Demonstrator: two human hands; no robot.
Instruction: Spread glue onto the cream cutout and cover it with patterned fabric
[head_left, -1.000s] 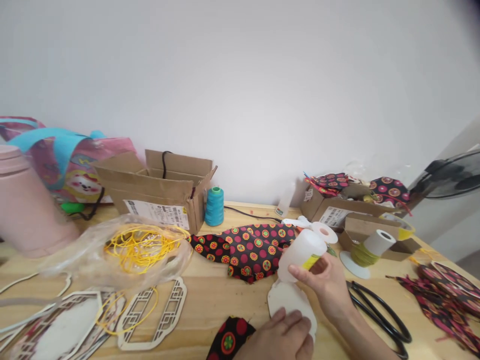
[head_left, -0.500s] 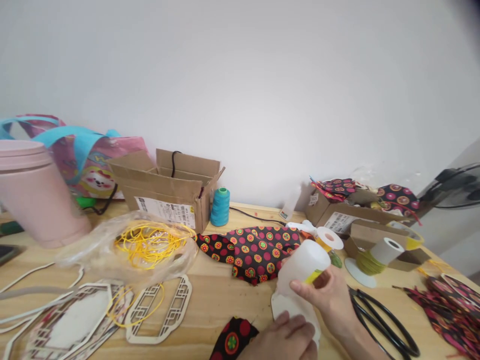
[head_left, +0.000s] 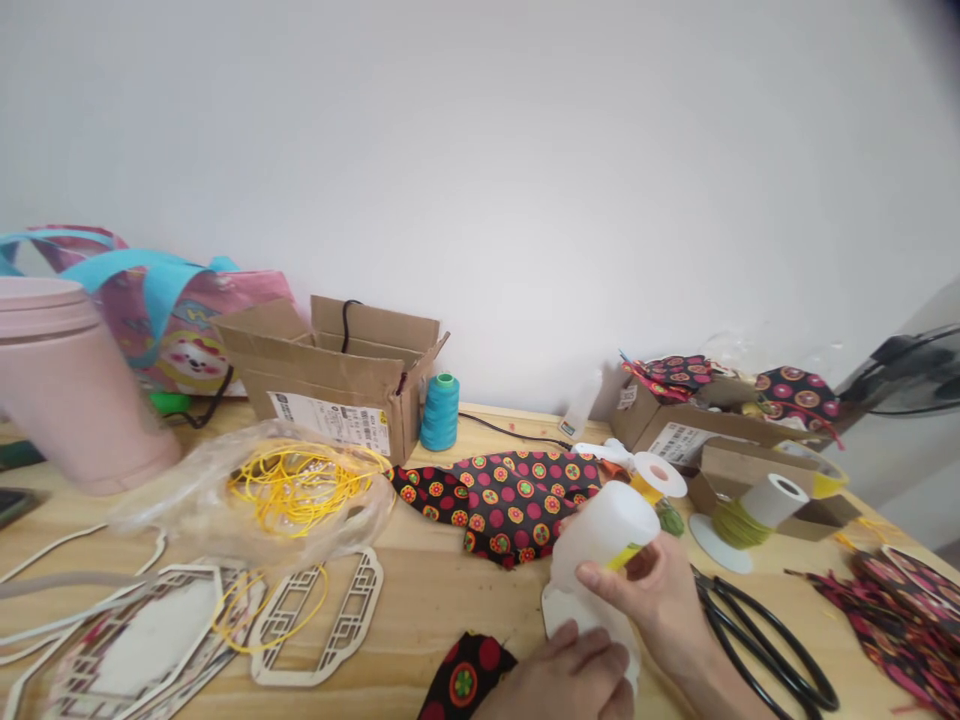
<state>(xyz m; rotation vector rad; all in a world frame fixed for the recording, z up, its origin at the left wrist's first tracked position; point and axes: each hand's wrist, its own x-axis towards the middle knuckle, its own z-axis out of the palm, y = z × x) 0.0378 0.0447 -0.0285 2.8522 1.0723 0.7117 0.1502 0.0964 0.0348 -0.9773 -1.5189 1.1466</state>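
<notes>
My right hand [head_left: 660, 610] grips a translucent white bottle [head_left: 604, 530] with a yellow-green label. The bottle is tilted, its wide base raised toward the wall. Its lower end is over a pale scallop-edged panel [head_left: 556, 608] and I cannot see its tip. With the fingers lying flat, my left hand [head_left: 562, 675] presses on that panel near the front edge of the view. A piece of dark flowered fabric [head_left: 469, 675] lies just left of my left hand. Behind the bottle is a larger piece of the same patterned fabric [head_left: 510, 500].
Black-handled scissors [head_left: 765, 640] lie right of my right hand. Cut lattice frames [head_left: 352, 620] and a plastic bag of yellow cords [head_left: 300, 490] are at left. Cardboard boxes [head_left: 330, 375], a blue thread cone [head_left: 440, 412] and a green cord spool [head_left: 739, 525] stand farther back.
The bottle and my right hand have shifted very slightly left. My left hand stays on the panel; everything else is essentially unchanged.
</notes>
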